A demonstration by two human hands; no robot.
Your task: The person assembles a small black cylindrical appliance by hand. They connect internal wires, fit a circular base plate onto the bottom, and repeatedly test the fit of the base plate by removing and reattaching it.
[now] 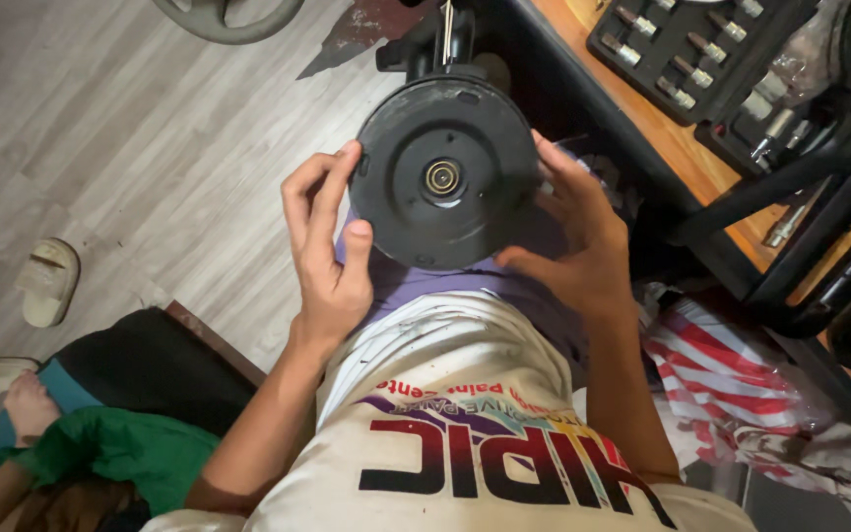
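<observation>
Seated above a pale wood-plank floor, a person grips a round black base between both hands, its flat underside turned up toward the head camera. The left hand clamps the rim from about eight o'clock, thumb pressed on the face and fingers curled up around the edge toward ten. The right hand cups the opposite rim from three to five o'clock, fingers spread along the side. Both hands are closed on the disc, which sits squarely between them over the lap, neither hand clearly nearer than the other. Being circular, it has no long axis; a dark stem or handle juts away at twelve o'clock. Its face is dusty matte black plastic with concentric raised rings and a small brass-coloured metal hub at dead centre. At two o'clock, a black socket set tray lies open on an orange-topped bench. At eight o'clock, a pale sandal rests on the floor.
</observation>
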